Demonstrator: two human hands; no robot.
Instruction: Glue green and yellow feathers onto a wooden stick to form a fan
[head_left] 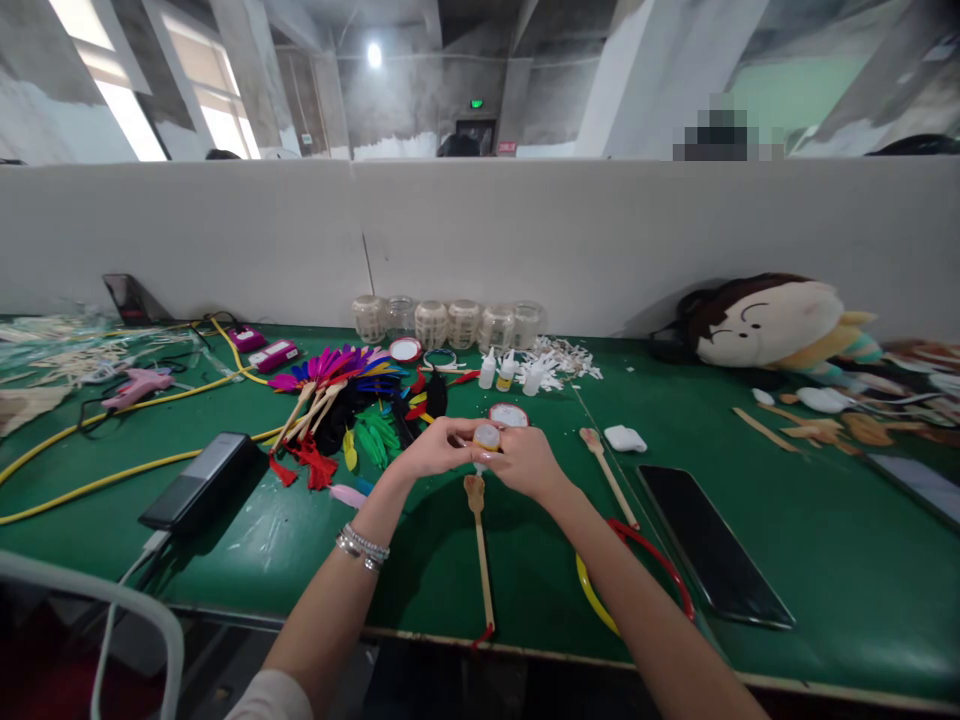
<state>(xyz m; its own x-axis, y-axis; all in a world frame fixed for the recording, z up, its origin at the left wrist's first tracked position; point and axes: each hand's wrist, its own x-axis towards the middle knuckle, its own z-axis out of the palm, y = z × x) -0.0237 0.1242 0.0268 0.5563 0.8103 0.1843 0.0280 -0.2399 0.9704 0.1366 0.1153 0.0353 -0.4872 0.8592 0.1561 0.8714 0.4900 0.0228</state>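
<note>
My left hand [439, 447] and my right hand [526, 462] meet over the green table mat [555, 570], both shut on a small glue bottle [487, 438]. The bottle is tilted with its nozzle pointing down. Its nozzle sits just above the rounded top of a thin wooden stick [478, 545], and I cannot see them touching. The stick lies on the mat below my hands, with a red tip at its near end. A round white lid with a red rim [509, 415] lies just beyond my fingers.
Coloured feathers [330, 375] and red tassels [315, 465] lie to the left, beyond them a pink glue gun [135, 388] with yellow cables. Right are a second stick [607, 475], a red-and-yellow hoop [626, 580], a phone [712, 545]. Jars [448, 323] stand against a white partition [570, 245].
</note>
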